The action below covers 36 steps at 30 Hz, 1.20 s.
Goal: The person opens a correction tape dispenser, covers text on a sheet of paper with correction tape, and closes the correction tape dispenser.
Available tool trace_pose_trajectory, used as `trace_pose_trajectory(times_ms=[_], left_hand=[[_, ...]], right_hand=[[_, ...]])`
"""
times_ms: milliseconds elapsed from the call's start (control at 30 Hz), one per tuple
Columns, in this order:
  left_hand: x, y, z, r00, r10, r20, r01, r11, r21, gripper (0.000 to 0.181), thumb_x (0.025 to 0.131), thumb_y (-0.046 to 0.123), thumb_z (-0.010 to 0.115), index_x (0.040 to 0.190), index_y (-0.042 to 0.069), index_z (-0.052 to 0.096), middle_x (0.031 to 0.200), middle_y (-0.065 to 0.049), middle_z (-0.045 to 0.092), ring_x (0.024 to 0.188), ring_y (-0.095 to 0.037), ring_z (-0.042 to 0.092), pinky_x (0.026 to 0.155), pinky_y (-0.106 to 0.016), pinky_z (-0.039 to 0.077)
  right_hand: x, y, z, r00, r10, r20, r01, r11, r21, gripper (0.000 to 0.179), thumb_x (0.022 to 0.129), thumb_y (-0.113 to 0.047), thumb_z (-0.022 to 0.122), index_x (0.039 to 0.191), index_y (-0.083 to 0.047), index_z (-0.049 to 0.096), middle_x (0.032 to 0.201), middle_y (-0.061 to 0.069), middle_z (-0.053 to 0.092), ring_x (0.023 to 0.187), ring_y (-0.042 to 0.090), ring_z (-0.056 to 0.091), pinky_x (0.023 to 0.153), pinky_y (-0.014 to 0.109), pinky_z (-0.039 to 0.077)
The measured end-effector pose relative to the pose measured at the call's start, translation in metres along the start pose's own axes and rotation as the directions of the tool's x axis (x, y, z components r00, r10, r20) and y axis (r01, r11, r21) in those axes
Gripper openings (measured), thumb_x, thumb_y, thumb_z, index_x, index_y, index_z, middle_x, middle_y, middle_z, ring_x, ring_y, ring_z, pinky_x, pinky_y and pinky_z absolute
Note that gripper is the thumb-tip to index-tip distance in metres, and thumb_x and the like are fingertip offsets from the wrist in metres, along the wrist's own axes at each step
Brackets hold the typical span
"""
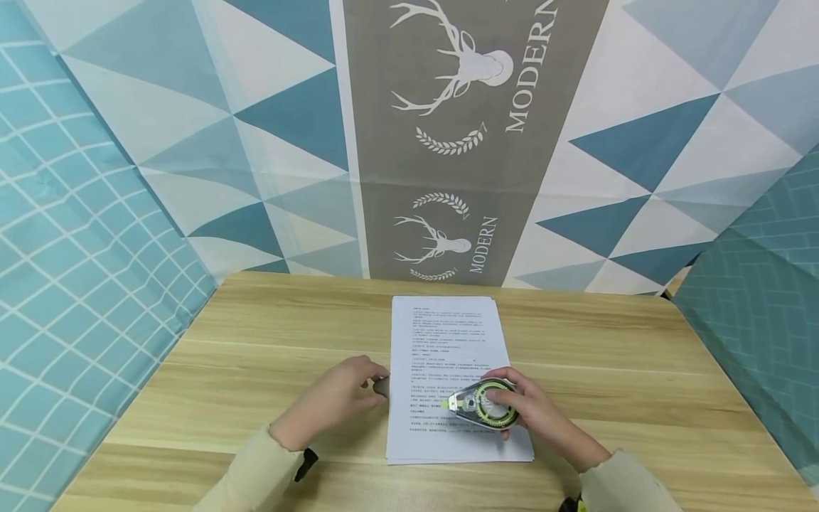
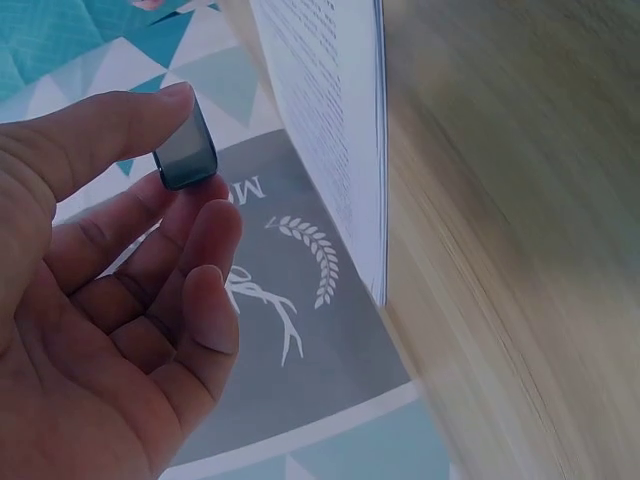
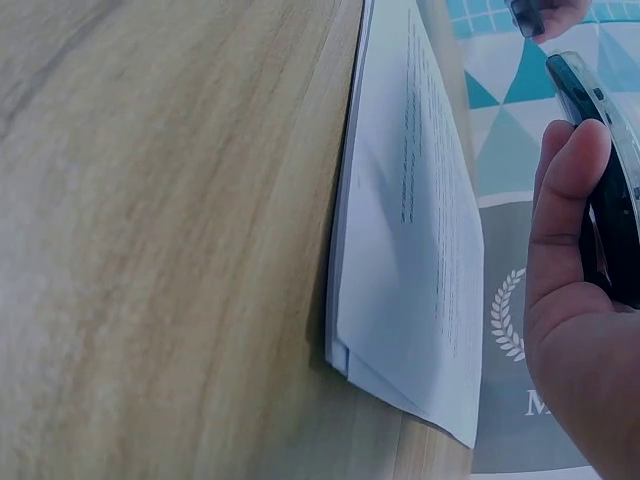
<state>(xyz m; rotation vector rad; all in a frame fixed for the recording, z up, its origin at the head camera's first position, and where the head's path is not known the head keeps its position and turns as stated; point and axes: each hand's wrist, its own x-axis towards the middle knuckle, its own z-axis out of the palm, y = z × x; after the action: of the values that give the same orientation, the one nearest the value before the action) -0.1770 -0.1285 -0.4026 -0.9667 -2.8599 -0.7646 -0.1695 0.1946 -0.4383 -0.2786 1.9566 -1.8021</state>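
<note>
My left hand point(image 1: 333, 402) is at the left edge of the paper stack and pinches a small dark translucent cap point(image 2: 187, 158) between thumb and fingertips. In the left wrist view its other fingers curl loosely. My right hand point(image 1: 540, 412) grips a correction tape dispenser point(image 1: 472, 402), a clear drop-shaped case with a yellow-green toothed wheel. The dispenser's narrow tip points left, toward the cap. Both objects are held above the table, and the right wrist view shows the dispenser apart from the paper. Beneath it lies the stack of printed sheets point(image 1: 448, 341).
The sheets lie on a wood-grain table point(image 1: 288, 320). Behind it rises a patterned backdrop point(image 1: 441, 163) with triangles and deer heads, and blue tiled sheeting point(image 1: 89, 235) flanks the left side.
</note>
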Motion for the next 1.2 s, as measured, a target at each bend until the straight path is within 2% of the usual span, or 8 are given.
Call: trace_pose_trajectory(times_ms=[300,567,767,900,1033,1200], left_hand=[[0.007,0.007,0.008,1.0,0.011,0.009,-0.01,0.999,-0.031,0.026,0.078,0.014,0.073,0.102,0.005,0.068,0.087,0.003,0.063,0.078,-0.009,0.056,0.07,-0.02,0.05],[0.012,0.014,0.014,1.0,0.025,-0.001,-0.025,0.994,-0.105,0.025,0.078,0.012,0.073,0.101,0.004,0.068,0.089,0.001,0.064,0.076,-0.014,0.058,0.068,-0.019,0.049],[0.014,0.019,0.02,1.0,-0.002,0.003,0.003,0.987,-0.16,0.028,0.079,0.018,0.073,0.104,0.007,0.067,0.092,0.0,0.064,0.077,-0.01,0.055,0.067,-0.017,0.048],[0.016,0.018,0.026,1.0,0.011,-0.013,-0.014,0.97,-0.244,0.028,0.079,0.019,0.074,0.105,0.009,0.066,0.091,0.004,0.063,0.076,-0.004,0.053,0.067,-0.018,0.049],[0.019,0.018,0.032,1.0,0.002,-0.023,-0.009,0.941,-0.34,0.028,0.08,0.023,0.074,0.105,0.015,0.067,0.09,0.011,0.061,0.076,-0.004,0.052,0.068,-0.02,0.048],[0.023,0.023,0.034,1.0,-0.019,-0.021,0.008,0.899,-0.438,0.031,0.079,0.027,0.075,0.107,0.016,0.067,0.088,0.009,0.061,0.076,-0.006,0.053,0.068,-0.021,0.047]], right_hand=[[0.003,-0.001,0.003,1.0,-0.001,0.007,0.001,1.0,0.01,0.048,0.095,-0.023,0.053,0.129,0.006,0.037,0.104,0.003,0.058,0.078,0.012,0.061,0.054,0.022,0.052],[0.003,-0.005,0.005,1.0,0.015,-0.005,-0.015,1.0,0.021,0.049,0.094,-0.024,0.053,0.13,0.005,0.037,0.106,0.005,0.057,0.081,0.013,0.061,0.055,0.023,0.052],[0.003,-0.007,0.004,1.0,-0.002,0.005,0.002,0.999,0.043,0.049,0.095,-0.023,0.052,0.129,0.007,0.034,0.102,0.003,0.06,0.077,0.011,0.061,0.054,0.022,0.052],[0.002,-0.009,0.003,1.0,-0.027,0.011,0.026,0.998,0.065,0.047,0.096,-0.021,0.05,0.128,0.008,0.033,0.1,0.001,0.061,0.074,0.009,0.062,0.053,0.021,0.052],[0.0,-0.012,0.003,0.999,-0.049,0.015,0.048,0.994,0.099,0.04,0.096,-0.02,0.05,0.125,0.004,0.038,0.099,0.0,0.062,0.073,0.009,0.062,0.052,0.02,0.051],[-0.001,-0.014,0.001,0.997,-0.076,0.023,0.073,0.99,0.124,0.03,0.096,-0.019,0.048,0.121,-0.002,0.043,0.098,-0.002,0.063,0.072,0.007,0.062,0.052,0.019,0.051]])
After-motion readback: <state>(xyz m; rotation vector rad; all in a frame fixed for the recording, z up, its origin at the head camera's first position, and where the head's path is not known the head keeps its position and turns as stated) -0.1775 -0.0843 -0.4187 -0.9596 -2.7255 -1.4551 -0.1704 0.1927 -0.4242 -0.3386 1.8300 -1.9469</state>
